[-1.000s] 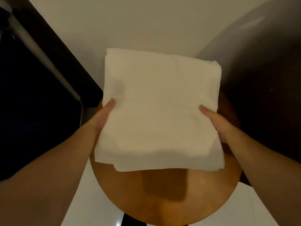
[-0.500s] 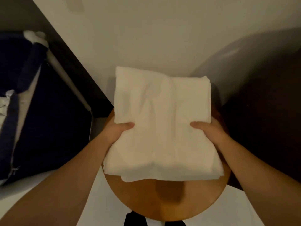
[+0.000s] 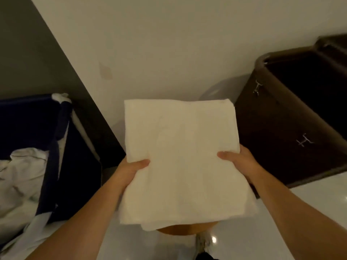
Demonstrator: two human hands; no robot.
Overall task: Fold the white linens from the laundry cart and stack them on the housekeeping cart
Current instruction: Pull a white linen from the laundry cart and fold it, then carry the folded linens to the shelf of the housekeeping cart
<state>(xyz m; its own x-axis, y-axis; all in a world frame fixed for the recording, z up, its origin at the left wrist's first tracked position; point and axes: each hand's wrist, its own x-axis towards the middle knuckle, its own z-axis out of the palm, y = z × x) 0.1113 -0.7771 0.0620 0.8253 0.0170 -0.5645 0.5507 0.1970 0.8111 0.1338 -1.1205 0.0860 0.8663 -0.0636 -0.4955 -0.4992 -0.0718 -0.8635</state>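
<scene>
A folded white linen [image 3: 180,158] is held flat in front of me, above a round wooden table [image 3: 185,229] of which only a sliver shows. My left hand [image 3: 131,169] grips its left edge, thumb on top. My right hand [image 3: 238,162] grips the right edge the same way. To the left stands a dark blue laundry cart [image 3: 56,128] with crumpled white linens [image 3: 20,181] inside. At the right is a dark brown cart [image 3: 281,132]; its inside is too dark to make out.
A pale wall [image 3: 169,44] rises straight ahead, with a dark panel [image 3: 28,53] at the left. The floor [image 3: 309,199] is glossy white tile. A shoe [image 3: 204,241] shows below the table.
The linen has been lifted off the wooden table and carried higher. My view has risen, bringing the blue cart and the brown cart into sight. Both hands keep their grip.
</scene>
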